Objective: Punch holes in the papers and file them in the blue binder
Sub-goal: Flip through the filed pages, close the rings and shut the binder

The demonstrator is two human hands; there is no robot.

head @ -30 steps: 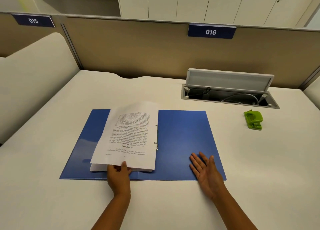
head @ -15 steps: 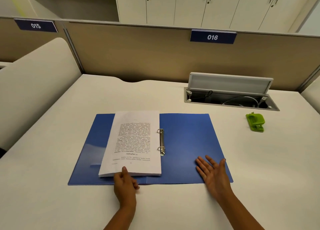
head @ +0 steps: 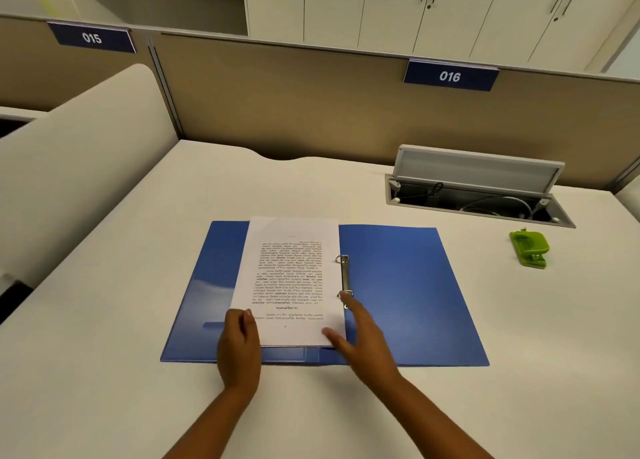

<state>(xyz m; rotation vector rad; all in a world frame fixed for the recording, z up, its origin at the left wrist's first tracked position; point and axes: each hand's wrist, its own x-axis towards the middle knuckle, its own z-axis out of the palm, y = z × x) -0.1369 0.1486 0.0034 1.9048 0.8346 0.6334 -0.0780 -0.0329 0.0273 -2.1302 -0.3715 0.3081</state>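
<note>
The papers (head: 292, 282) were laid on the left half of the open blue binder (head: 408, 292), long side along the rings (head: 344, 277). The left hand (head: 239, 346) was pressed on their near corner. The right hand (head: 360, 334), open and nearer the rings, was holding nothing.

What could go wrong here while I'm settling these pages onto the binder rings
1. The papers may not be fully seated: the ring mechanism shows at their right edge, but whether the rings are closed cannot be told, so sheets could slip off.
2. The right hand reaches near the lower ring and could get pinched if it snaps shut.
3. The left hand presses one corner only, so the stack could skew on the blue binder.
</note>
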